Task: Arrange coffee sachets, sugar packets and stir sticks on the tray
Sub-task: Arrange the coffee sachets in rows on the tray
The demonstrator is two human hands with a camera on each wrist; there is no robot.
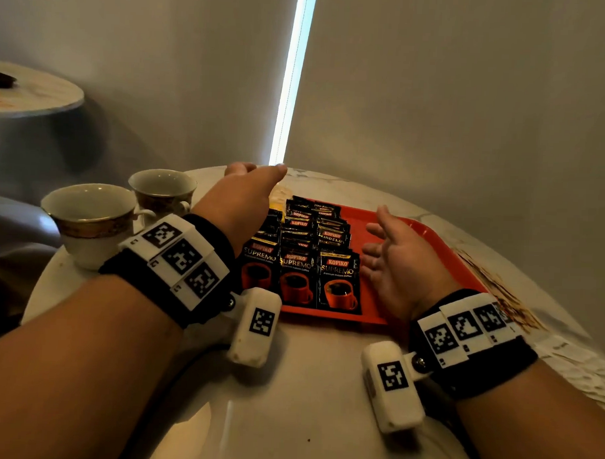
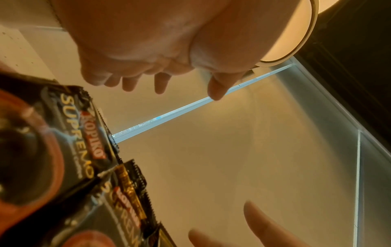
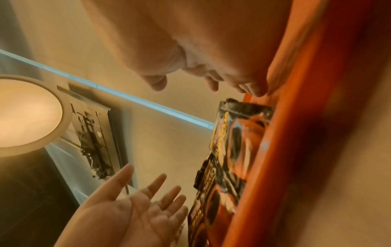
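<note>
Both hands, left hand [image 1: 240,199] & right hand [image 1: 396,263], relaxed, empty, by "KOPIKO SUPREMO" sachets [image 1: 300,260] on red tray [image 1: 441,248].

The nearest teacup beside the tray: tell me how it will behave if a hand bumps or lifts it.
The nearest teacup looks like glazed ceramic, so probably rigid, breakable and somewhat slippery. It stands upright with a base narrower than its rim, close to the table edge, so a knock from the left hand could tip it. Its small handle suggests a pinch lift.
</note>
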